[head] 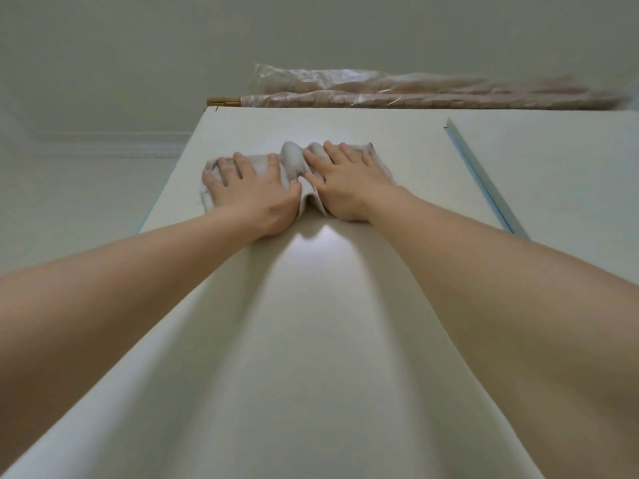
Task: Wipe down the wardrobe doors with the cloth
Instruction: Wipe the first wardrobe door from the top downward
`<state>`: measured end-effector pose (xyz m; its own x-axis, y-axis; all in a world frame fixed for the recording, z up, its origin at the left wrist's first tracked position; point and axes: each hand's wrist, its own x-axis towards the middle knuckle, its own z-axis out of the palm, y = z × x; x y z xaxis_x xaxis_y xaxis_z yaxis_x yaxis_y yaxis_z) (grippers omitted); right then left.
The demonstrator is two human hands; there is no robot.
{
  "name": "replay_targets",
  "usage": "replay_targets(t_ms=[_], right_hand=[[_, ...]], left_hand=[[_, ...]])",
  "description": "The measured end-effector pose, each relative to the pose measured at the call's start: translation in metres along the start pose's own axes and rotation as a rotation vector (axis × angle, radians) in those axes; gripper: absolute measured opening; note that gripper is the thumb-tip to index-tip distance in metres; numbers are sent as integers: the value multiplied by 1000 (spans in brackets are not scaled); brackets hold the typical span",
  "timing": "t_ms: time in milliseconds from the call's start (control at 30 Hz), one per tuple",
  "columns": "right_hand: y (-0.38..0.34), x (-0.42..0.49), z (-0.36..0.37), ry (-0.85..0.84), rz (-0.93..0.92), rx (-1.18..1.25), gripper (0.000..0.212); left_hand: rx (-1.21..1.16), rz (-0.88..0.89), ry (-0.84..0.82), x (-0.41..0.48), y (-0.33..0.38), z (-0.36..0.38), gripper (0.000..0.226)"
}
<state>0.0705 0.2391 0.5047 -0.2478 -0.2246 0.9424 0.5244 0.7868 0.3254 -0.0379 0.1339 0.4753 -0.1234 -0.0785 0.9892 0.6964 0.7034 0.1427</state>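
Observation:
I look steeply up a white wardrobe door. A pale grey cloth is bunched against the door near its top edge. My left hand presses flat on the cloth's left part, fingers spread. My right hand presses flat on its right part. A fold of cloth bulges up between the two hands. Both forearms stretch up from the bottom corners of the view. A second white door stands to the right, past a light blue edge strip.
Long rolled items wrapped in clear plastic lie on top of the wardrobe, with a wooden end poking out left. The ceiling and a moulded cornice fill the upper left.

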Motion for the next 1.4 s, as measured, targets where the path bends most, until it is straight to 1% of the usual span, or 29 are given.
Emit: replay_targets(t_ms=[133, 267, 367, 467, 567, 667, 767, 867, 1033, 1233, 1400], right_hand=[[35, 21, -8, 3, 56, -14, 57], [78, 29, -18, -3, 125, -24, 57], [107, 29, -23, -4, 166, -28, 56], [129, 23, -27, 12, 205, -52, 56], [139, 15, -28, 27, 202, -63, 55], [141, 4, -25, 37, 148, -65, 55], [136, -12, -25, 28, 102, -72, 56], [126, -38, -23, 48, 50, -63, 53], [108, -89, -20, 72, 21, -40, 52], [92, -136, -16, 29, 29, -10, 53], [72, -165, -14, 16, 74, -71, 55]], left_hand=[[22, 59, 21, 33, 39, -3, 59], [25, 99, 4, 56, 81, -4, 60], [9, 166, -9, 68, 104, -8, 60], [5, 250, -45, 74, 123, -18, 66], [-9, 285, -51, 70, 143, -14, 61], [-37, 300, -31, 57, 152, -6, 62], [-71, 355, -19, 41, 149, -6, 63], [-85, 411, 2, 14, 144, -3, 62], [-104, 455, 41, -34, 134, 2, 60], [-100, 483, 38, -81, 122, 2, 59], [-99, 540, 47, -109, 110, 4, 60]])
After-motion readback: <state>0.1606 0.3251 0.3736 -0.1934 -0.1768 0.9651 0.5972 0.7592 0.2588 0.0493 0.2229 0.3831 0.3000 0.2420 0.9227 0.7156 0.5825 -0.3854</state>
